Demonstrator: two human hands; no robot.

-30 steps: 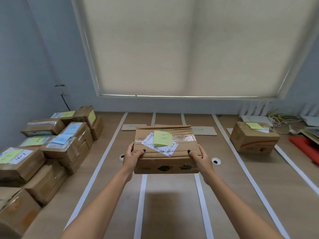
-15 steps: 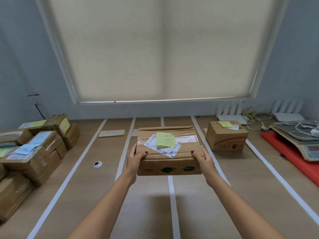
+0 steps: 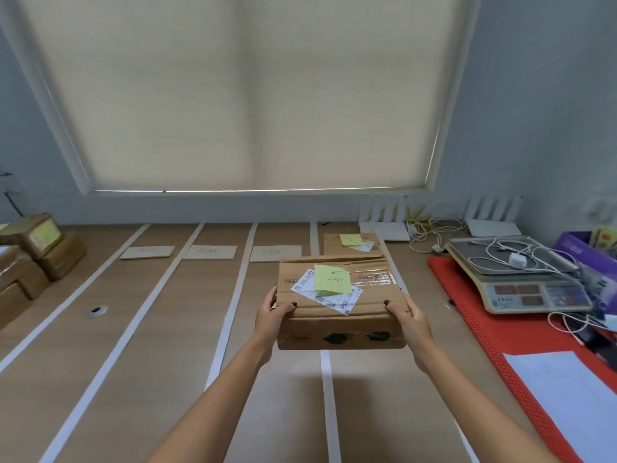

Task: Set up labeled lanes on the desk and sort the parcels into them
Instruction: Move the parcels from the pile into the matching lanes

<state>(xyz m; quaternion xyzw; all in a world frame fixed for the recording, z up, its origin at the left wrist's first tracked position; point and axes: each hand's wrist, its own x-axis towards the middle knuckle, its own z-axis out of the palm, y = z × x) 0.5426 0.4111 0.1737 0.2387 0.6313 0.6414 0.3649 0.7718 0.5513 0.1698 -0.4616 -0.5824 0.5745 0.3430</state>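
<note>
A digital weighing scale [image 3: 521, 279] sits at the right on a red mat [image 3: 500, 342], with white charger cables [image 3: 514, 257] lying across its pan and a white sheet of paper [image 3: 567, 389] lying on the near end of the mat. Along the back wall stand two white routers [image 3: 384, 225] [image 3: 490, 222] with upright antennas, a tangle of cords [image 3: 430, 228] between them, under a drawn beige roller blind [image 3: 253, 95]. A purple box [image 3: 574, 248] sits just beyond the scale, and a round cable grommet [image 3: 97, 310] is set in the desktop at the left.

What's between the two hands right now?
In the head view, a brown cardboard parcel with a green sticky note, held between left hand and right hand.
</note>
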